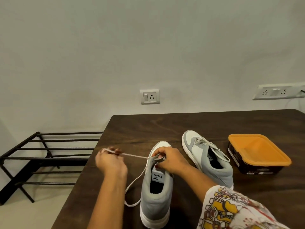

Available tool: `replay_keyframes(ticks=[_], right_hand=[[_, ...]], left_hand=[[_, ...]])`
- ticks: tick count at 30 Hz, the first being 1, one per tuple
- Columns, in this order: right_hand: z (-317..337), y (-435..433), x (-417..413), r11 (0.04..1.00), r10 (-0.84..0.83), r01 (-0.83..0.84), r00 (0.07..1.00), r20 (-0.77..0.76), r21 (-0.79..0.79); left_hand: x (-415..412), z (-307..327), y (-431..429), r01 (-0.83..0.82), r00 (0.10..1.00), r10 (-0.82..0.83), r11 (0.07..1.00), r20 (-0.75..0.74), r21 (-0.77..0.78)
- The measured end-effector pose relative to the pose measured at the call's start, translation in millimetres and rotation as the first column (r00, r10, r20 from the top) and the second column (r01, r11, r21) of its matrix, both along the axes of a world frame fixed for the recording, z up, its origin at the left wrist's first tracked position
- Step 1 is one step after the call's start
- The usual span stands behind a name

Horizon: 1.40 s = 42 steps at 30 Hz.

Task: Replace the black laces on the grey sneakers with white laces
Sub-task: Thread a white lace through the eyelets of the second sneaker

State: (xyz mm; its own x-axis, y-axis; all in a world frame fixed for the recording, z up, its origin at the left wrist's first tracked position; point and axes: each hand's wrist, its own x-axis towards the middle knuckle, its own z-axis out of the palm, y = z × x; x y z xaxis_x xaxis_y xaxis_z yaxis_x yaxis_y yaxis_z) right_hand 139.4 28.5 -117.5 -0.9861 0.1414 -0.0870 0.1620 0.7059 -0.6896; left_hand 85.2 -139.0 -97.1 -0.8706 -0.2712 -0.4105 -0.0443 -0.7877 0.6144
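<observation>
Two grey and white sneakers stand on the dark wooden table [214, 123], toes pointing away from me. The near sneaker [155, 192] carries a white lace [135, 156]. My left hand [109, 160] pinches that lace and holds it taut, out to the left of the shoe. A slack loop of the same lace hangs down the shoe's left side onto the table. My right hand [170, 160] rests on the shoe's tongue and eyelets, fingers closed on the lace there. The far sneaker [209, 156] is laced in white, with loose ends lying across it. No black laces are visible.
A black box with an orange lid [257, 152] sits at the right of the table, beside the far sneaker. A black metal rack [46, 156] stands on the floor left of the table. Wall sockets [149, 96] are mounted behind the table.
</observation>
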Motion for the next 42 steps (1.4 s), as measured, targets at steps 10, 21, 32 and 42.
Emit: replay_keyframes(ticks=[10,21,32,42], right_hand=[[-1.9,6.4,-3.2,0.999,-0.019,0.02,0.999,-0.026,0.047],[-7.0,14.9,-3.1,0.995,-0.104,0.101,0.98,0.171,0.025],[-7.5,10.7,-1.5,0.991,-0.133,0.135,0.982,0.136,-0.001],[-3.1,7.5,-3.4,0.993,-0.021,0.031,0.996,-0.086,0.115]], left_hand=[[2.1,-43.2,14.1,0.269,0.635,-0.682,-0.244,0.363,-0.932],[12.5,4.6,15.9,0.187,0.957,-0.228,0.958,-0.181,-0.218],[21.9,-16.4,9.1,0.686,0.536,-0.722,0.07,0.438,-0.724],[9.5,-35.9,19.6,0.442,0.514,-0.712,-0.259,0.479,-0.859]])
